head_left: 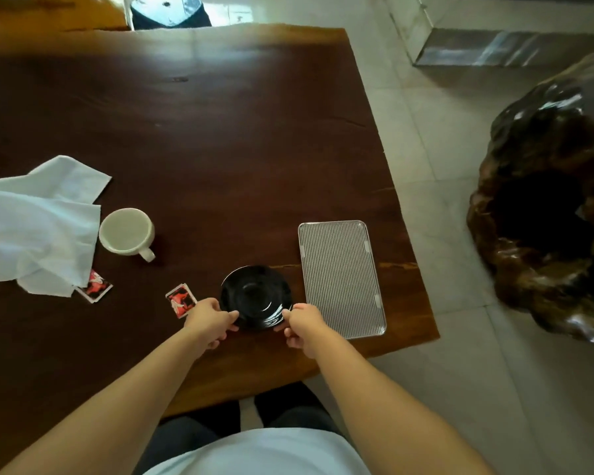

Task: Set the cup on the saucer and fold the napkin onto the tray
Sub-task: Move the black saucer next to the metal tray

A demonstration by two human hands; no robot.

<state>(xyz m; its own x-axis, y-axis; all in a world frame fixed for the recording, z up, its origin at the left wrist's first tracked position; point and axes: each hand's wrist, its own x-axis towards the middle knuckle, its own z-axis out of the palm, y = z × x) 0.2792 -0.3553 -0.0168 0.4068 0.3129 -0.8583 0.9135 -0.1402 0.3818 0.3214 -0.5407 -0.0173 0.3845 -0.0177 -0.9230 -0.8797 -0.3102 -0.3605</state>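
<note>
A black glossy saucer [254, 293] lies on the dark wooden table near its front edge. My left hand [208, 322] pinches the saucer's near left rim and my right hand [302, 323] pinches its near right rim. An empty white cup [127, 232] stands upright to the far left, handle pointing toward me. A crumpled white napkin [38, 224] lies left of the cup. A ribbed silver tray [340, 277] lies flat just right of the saucer.
Two red-and-white packets lie on the table [203, 132]: one packet [181, 300] beside my left hand, the other packet [95, 286] partly under the napkin. The table's right edge runs just past the tray. A large dark carved stump [549, 207] stands on the tiled floor to the right.
</note>
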